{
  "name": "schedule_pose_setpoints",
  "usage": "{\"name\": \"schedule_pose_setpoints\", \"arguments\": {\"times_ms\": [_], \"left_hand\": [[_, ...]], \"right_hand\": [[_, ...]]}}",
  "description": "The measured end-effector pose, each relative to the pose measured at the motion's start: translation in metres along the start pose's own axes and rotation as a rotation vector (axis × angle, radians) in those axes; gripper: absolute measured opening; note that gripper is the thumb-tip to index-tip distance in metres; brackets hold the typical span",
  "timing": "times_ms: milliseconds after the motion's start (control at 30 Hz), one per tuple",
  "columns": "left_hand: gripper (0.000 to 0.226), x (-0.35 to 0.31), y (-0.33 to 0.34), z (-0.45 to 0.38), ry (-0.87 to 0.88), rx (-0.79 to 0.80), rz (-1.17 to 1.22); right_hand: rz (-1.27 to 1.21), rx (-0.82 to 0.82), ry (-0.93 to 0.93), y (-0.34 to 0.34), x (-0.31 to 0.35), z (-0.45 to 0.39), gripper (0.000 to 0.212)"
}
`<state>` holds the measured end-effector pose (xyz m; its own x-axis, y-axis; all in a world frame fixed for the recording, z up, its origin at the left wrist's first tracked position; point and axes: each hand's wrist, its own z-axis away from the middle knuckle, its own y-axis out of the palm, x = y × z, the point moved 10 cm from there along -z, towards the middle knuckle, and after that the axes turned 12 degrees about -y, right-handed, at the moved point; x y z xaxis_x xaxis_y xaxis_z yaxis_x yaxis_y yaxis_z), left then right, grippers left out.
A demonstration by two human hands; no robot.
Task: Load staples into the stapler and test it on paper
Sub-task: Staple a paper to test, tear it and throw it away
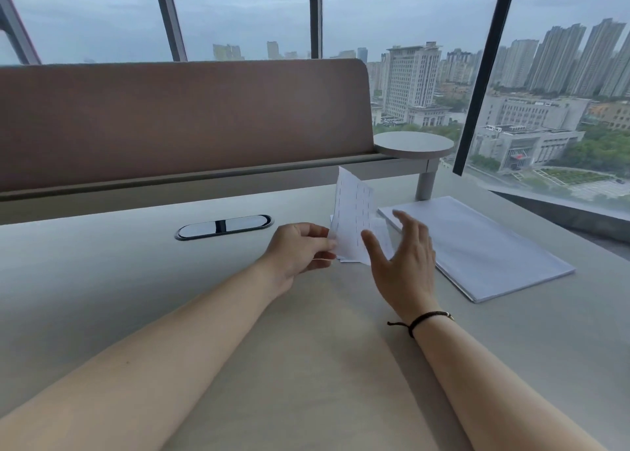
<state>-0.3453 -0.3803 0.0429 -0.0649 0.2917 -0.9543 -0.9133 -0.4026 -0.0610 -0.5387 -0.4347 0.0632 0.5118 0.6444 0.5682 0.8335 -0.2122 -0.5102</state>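
Observation:
My left hand point(300, 249) pinches the lower left edge of a small white paper slip point(353, 212) and holds it upright above the desk. Rows of short dark staple marks run down the slip. My right hand point(404, 266) hovers just right of the slip with fingers spread and holds nothing. More small white paper point(383, 239) lies on the desk behind the slip, partly hidden by my right hand. A stack of white paper point(477, 246) lies on the desk to the right. No stapler or staples are in view.
The grey desk point(136, 297) has an oval cable port point(224, 226) at mid left. A brown divider panel point(170, 120) runs along the back. A small round shelf point(414, 143) on a post stands at back right, with windows behind.

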Motion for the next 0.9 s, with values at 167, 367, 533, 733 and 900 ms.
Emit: {"name": "schedule_pose_setpoints", "arguments": {"times_ms": [167,367,533,733,900], "left_hand": [[0.007,0.002,-0.044,0.057,0.066,0.031,0.002],[0.009,0.014,-0.099,0.129,0.073,0.063,0.157],[0.015,0.033,-0.133,0.178,0.083,0.044,0.234],[0.014,0.065,-0.157,0.215,0.073,-0.033,0.161],[0.019,0.077,-0.159,0.231,0.084,-0.056,0.020]], "right_hand": [[-0.284,0.115,0.035,0.018,0.054,0.027,0.080],[-0.790,0.357,0.490,0.067,0.095,0.088,0.084],[-1.088,0.427,0.554,0.069,0.132,0.114,0.022],[-0.952,0.450,0.478,0.059,0.149,0.136,0.016],[-0.984,0.509,0.482,0.055,0.149,0.151,0.007]]}}
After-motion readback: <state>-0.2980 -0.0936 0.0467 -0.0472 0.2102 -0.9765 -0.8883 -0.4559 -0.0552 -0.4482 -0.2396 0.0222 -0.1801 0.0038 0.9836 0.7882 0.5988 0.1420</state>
